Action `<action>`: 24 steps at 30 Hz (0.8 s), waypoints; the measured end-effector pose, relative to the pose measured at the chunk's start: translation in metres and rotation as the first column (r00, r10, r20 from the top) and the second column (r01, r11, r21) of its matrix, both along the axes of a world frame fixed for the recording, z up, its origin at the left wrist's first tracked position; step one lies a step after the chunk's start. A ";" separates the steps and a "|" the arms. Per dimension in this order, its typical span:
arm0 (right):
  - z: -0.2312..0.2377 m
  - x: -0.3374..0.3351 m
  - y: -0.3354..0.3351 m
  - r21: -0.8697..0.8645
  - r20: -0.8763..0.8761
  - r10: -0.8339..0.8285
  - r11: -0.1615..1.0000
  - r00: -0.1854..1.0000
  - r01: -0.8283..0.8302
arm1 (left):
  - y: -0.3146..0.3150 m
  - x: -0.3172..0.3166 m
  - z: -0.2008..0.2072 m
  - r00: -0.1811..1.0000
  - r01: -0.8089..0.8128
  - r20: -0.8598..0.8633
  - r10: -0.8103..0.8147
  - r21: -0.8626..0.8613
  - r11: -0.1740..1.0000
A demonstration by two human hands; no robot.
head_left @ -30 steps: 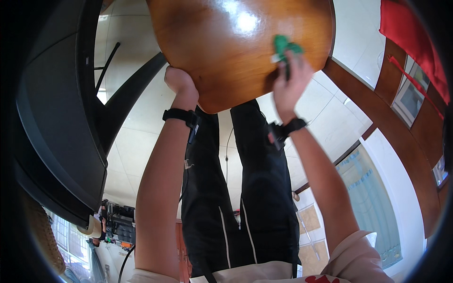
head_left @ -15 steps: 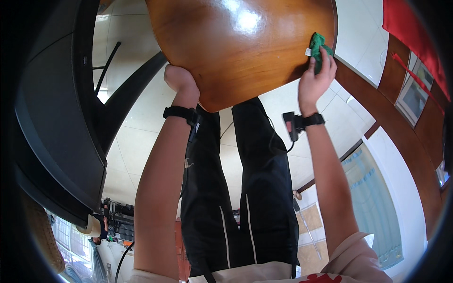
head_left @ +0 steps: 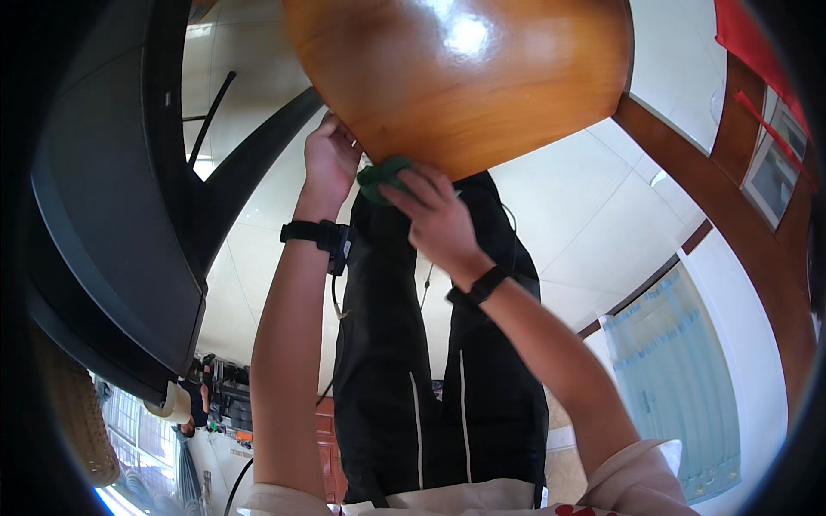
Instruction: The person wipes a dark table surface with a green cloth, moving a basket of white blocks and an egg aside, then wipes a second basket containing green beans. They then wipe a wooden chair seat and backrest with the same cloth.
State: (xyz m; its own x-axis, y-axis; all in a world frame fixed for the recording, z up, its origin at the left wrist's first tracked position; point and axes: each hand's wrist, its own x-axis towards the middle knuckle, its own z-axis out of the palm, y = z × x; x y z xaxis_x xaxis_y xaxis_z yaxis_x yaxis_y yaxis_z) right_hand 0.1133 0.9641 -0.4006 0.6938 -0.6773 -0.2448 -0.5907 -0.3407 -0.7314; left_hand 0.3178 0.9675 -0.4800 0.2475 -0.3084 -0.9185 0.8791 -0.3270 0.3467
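Observation:
A glossy brown wooden top [head_left: 482,95], perhaps of a table or stool, fills the upper middle; its support is hidden. At its left edge, my left hand [head_left: 331,163] is closed on the rim, with some fingers out of sight. My right hand [head_left: 439,215] holds a green cloth [head_left: 383,179] against the near left corner, close beside the left hand. The fingers press the cloth from above and the hand is slightly blurred. Black straps with small devices circle both wrists.
A large black piece of furniture [head_left: 120,189] with a curved black leg [head_left: 249,163] stands at the left. Pale tiled floor [head_left: 568,206] lies around my black-trousered legs [head_left: 387,327]. On the right are brown wooden furniture [head_left: 714,181], red fabric [head_left: 757,43] and a light blue curtain [head_left: 675,378].
My right hand has swept the green cloth from the right side of the wooden top to its near left corner. My left hand has shifted slightly along the left edge, its fingers more visible.

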 end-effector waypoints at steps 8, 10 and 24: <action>-0.032 0.069 -0.094 -0.282 0.163 -0.185 0.933 0.969 0.226 | 0.061 -0.042 0.005 0.989 0.018 -0.145 -0.001 0.113 0.993; -0.038 0.098 -0.093 -0.239 0.156 -0.121 0.958 0.980 0.156 | 0.069 -0.053 0.001 0.989 -0.014 -0.141 0.030 0.116 0.993; -0.004 -0.037 -0.043 -0.342 -0.099 0.439 0.828 0.893 -0.444 | 0.029 0.002 0.011 0.974 0.217 0.064 -0.216 -0.014 0.976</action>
